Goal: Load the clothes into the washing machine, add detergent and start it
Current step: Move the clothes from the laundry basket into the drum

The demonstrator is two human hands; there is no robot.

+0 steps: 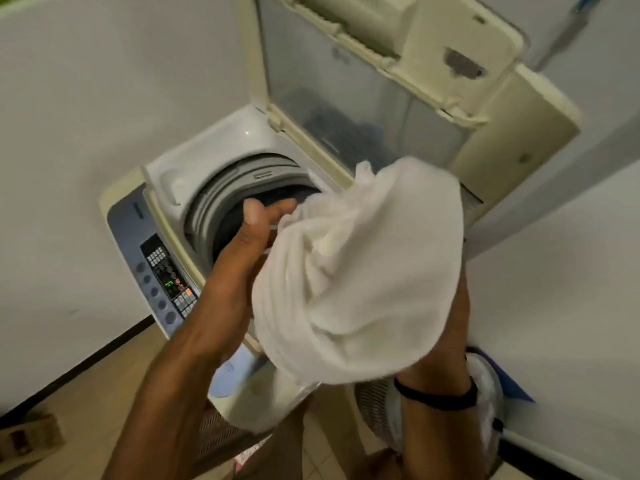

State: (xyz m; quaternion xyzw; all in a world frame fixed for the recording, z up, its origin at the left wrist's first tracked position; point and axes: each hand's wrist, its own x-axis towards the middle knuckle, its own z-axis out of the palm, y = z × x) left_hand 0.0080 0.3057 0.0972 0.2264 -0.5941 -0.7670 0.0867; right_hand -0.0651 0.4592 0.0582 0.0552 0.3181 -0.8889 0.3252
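Observation:
A top-loading washing machine stands with its lid raised. Dark clothes lie in its drum. A bulky white cloth hangs over the drum's right side. My left hand grips the cloth's left edge, thumb up above the drum opening. My right hand is hidden under the cloth; only its forearm with a black wristband shows, and it seems to carry the cloth from below.
The control panel with lit display runs along the machine's front left. A white wall is at the left and right. A laundry basket sits low at the right. A cardboard box lies on the tiled floor at bottom left.

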